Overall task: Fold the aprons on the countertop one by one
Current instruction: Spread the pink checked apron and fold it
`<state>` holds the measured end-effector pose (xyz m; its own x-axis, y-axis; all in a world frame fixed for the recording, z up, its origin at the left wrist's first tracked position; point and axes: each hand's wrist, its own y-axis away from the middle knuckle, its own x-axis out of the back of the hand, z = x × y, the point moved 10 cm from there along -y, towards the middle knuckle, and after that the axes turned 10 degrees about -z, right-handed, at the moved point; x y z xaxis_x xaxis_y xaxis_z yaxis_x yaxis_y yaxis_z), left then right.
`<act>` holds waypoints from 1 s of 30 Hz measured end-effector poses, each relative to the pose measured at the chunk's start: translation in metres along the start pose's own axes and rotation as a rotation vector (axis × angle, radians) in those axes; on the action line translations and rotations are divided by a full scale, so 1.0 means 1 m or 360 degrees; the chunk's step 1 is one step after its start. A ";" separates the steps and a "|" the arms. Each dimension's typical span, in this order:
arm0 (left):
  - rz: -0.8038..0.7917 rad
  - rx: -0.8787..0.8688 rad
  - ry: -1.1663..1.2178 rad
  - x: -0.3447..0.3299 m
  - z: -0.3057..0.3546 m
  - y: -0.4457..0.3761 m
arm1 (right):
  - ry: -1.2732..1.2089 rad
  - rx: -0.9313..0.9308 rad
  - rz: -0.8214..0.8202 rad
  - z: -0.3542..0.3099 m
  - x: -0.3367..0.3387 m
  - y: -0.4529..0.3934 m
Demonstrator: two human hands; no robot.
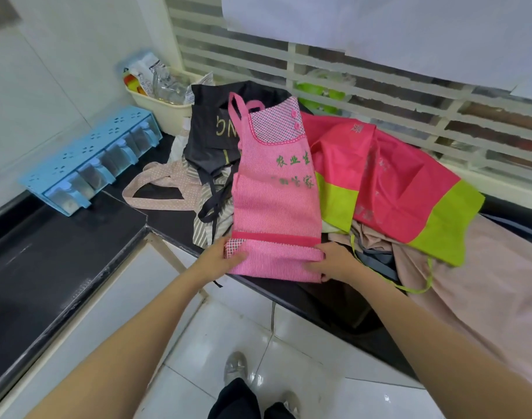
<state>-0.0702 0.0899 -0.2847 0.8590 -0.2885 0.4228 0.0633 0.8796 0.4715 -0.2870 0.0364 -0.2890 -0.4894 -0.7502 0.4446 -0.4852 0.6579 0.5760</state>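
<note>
One apron is in work: the pink striped apron [275, 189] lies lengthwise on top of the pile at the front of the black countertop [46, 267], already narrowed to a long strip, its bottom hem at the counter edge. The left hand [228, 252] pinches the lower left corner, thumb on top; the right hand [334, 261] grips the lower right corner, fingers curled round the hem. Judged from this, the fold is partly made and the end-over-end fold remains. No finished, folded apron is visible anywhere. Unfolded cloth still waiting: one black apron [210, 137], one pink and green apron [394, 189], one beige dotted apron [164, 189], one large beige cloth [485, 282], plus striped and grey pieces beneath, too tangled to count exactly. Also present: one blue spice rack [92, 158] and one cream basket [164, 110].
</note>
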 end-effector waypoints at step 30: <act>0.0816 -0.0412 -0.1187 -0.004 0.028 0.033 | 0.0462 -0.0473 0.0516 0.017 -0.012 0.004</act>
<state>-0.0858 0.1100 -0.2494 0.2722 0.0681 0.9598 -0.0443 0.9973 -0.0582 -0.2955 0.0495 -0.3037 -0.3391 -0.5262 0.7798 -0.0950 0.8439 0.5281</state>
